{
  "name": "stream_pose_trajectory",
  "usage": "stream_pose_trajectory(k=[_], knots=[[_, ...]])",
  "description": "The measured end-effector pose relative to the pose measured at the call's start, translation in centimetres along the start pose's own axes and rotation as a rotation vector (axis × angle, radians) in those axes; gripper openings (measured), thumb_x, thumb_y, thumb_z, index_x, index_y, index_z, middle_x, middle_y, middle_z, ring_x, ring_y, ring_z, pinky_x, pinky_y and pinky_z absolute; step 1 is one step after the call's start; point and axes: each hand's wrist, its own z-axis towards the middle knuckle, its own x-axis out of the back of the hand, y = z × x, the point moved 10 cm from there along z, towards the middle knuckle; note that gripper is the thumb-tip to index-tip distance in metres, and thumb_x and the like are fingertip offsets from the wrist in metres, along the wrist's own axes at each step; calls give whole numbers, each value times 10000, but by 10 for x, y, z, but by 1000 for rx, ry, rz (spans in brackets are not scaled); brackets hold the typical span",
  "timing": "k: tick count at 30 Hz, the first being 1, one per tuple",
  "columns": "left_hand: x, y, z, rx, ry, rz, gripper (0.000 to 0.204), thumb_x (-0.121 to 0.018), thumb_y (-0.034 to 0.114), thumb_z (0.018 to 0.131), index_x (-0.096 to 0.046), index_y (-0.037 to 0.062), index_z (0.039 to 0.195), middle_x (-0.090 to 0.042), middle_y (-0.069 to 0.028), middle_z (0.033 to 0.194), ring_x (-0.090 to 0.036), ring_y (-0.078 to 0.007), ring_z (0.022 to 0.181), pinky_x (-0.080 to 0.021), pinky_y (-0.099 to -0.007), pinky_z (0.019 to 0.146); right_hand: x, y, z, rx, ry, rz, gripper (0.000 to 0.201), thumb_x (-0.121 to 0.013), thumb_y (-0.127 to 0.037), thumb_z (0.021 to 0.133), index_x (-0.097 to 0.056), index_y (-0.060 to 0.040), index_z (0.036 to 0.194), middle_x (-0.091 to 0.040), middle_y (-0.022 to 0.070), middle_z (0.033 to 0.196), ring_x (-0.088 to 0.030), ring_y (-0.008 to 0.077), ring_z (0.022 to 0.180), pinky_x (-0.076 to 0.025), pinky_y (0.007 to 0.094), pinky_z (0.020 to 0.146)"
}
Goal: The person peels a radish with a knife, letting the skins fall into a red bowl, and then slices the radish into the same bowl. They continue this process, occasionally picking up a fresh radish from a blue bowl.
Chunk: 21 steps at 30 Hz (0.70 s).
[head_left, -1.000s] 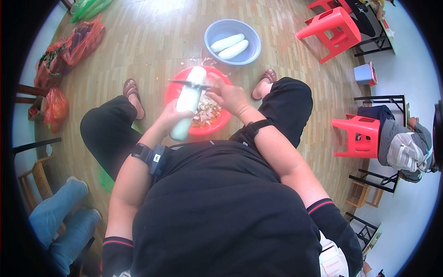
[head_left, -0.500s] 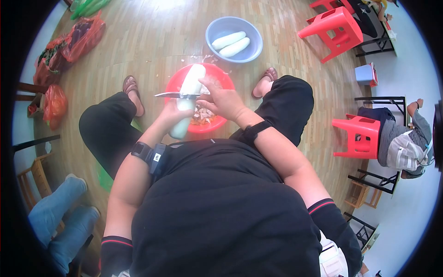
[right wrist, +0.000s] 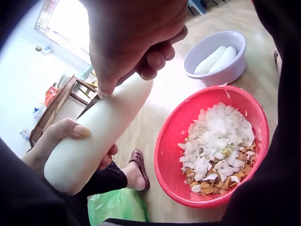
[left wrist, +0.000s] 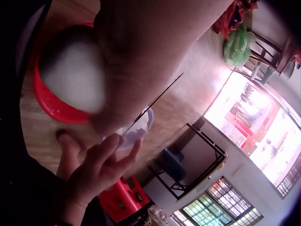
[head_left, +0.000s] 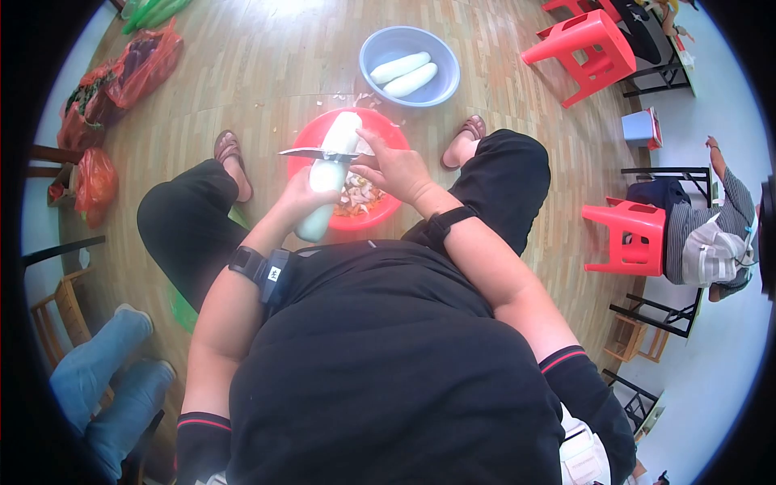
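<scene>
My left hand [head_left: 301, 198] grips the lower part of a long white radish [head_left: 326, 174], held slanting over a red basin [head_left: 392, 137]. Across the radish lies a knife [head_left: 303, 152], its blade pointing left, with my right hand [head_left: 398, 171] pinching its other end. In the right wrist view the right fingers curl round the knife against the radish [right wrist: 101, 134], and the left thumb presses on its side. White and orange-brown peelings [right wrist: 218, 136] fill part of the basin [right wrist: 164, 155]. The left wrist view shows the radish [left wrist: 77, 75] close up and blurred.
Beyond the red basin stands a blue-grey basin [head_left: 449, 77] with two white radishes [head_left: 411, 81]. Plastic bags [head_left: 149, 69] lie at the left, red stools [head_left: 626, 238] stand at the right, and another person's legs [head_left: 105, 364] show at lower left.
The knife has shifted along the radish, nearer to my body and then slightly away again, its blade now clear at the left. Both hands keep their hold. The person at the right has moved an arm.
</scene>
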Motion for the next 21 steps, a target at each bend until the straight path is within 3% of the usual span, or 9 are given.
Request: stream_pose_trajectory(k=[2, 4, 8, 13, 16, 19, 21], knots=[[1, -2, 1, 5, 4, 14, 466, -733, 168, 643, -566, -29, 1030, -626, -115, 900, -627, -182, 786, -513, -323, 677, 1, 1, -1, 44, 52, -15, 639, -596, -455, 861, -341, -176, 1376, -691, 80, 834, -655, 337, 751, -520, 430, 663], [2, 0, -1, 11, 9, 29, 469, -736, 166, 643, -563, -24, 1034, -624, -113, 906, -625, -181, 796, -512, -324, 687, 2, 17, 2, -21, 91, -9, 670, -622, -488, 830, -382, -137, 1348, -673, 156, 840, -669, 319, 749, -534, 432, 624], [-4, 5, -3, 16, -43, 74, 509, -736, 164, 646, -531, -23, 1073, -605, -106, 940, -608, -174, 826, -500, -309, 721, 6, 46, 3, -168, 92, 2, 662, -602, -509, 838, -386, -142, 1345, -674, 149, 805, -667, 329, 730, -535, 423, 634], [-5, 4, -3, 38, -36, 16, 548, -730, 169, 649, -504, -31, 1107, -590, -104, 967, -593, -163, 833, -491, -293, 722, 13, 19, -1, -96, 54, -8, 634, -590, -510, 847, -401, -149, 1333, -673, 144, 790, -666, 327, 717, -533, 427, 648], [0, 4, -2, 28, -4, 51, 451, -730, 161, 648, -567, -9, 1033, -628, -95, 882, -626, -179, 781, -507, -323, 687, 14, 8, -2, -42, 52, 79, 643, -597, -506, 843, -392, -151, 1338, -673, 145, 804, -664, 331, 727, -531, 425, 658], [-1, 7, -1, 23, -29, 46, 420, -712, 155, 656, -584, -8, 1022, -632, -98, 871, -629, -179, 766, -509, -323, 666, 4, -2, -2, -51, -57, 139, 638, -605, -445, 864, -339, -185, 1382, -680, 139, 893, -652, 366, 789, -517, 438, 714], [-7, 5, 1, 15, -119, 29, 502, -709, 165, 664, -541, -22, 1099, -607, -104, 924, -606, -163, 781, -495, -295, 675, -1, -10, -1, 11, -40, 121, 637, -607, -437, 864, -344, -175, 1381, -681, 139, 896, -653, 359, 799, -517, 433, 717]])
